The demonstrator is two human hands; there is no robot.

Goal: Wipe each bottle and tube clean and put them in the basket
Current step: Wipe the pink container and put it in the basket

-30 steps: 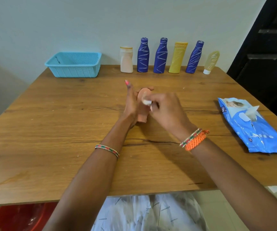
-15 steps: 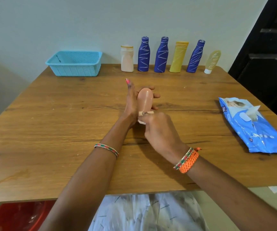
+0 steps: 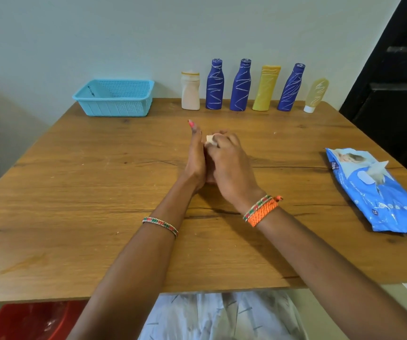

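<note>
At the middle of the wooden table (image 3: 75,192) my left hand (image 3: 195,158) stands on edge and holds a pink tube upright. The tube is almost wholly hidden between my two hands. My right hand (image 3: 231,168) covers the tube from the right and pinches a small white wipe (image 3: 210,139) against its top. The blue basket (image 3: 114,110) stands at the back left with nothing showing inside. Along the back wall stand a white bottle (image 3: 190,93), a blue bottle (image 3: 214,85), a second blue bottle (image 3: 240,87), a yellow bottle (image 3: 266,89), a third blue bottle (image 3: 291,88) and a pale yellow tube (image 3: 316,94).
A blue pack of wet wipes (image 3: 374,192) lies at the table's right edge with one wipe poking out. A red bin (image 3: 30,320) sits on the floor under the near left corner. A dark door (image 3: 393,82) is at the right.
My right hand has slid with the wipe from the bottom of the pink tube up to its top, covering the tube. My left hand has kept its hold.
</note>
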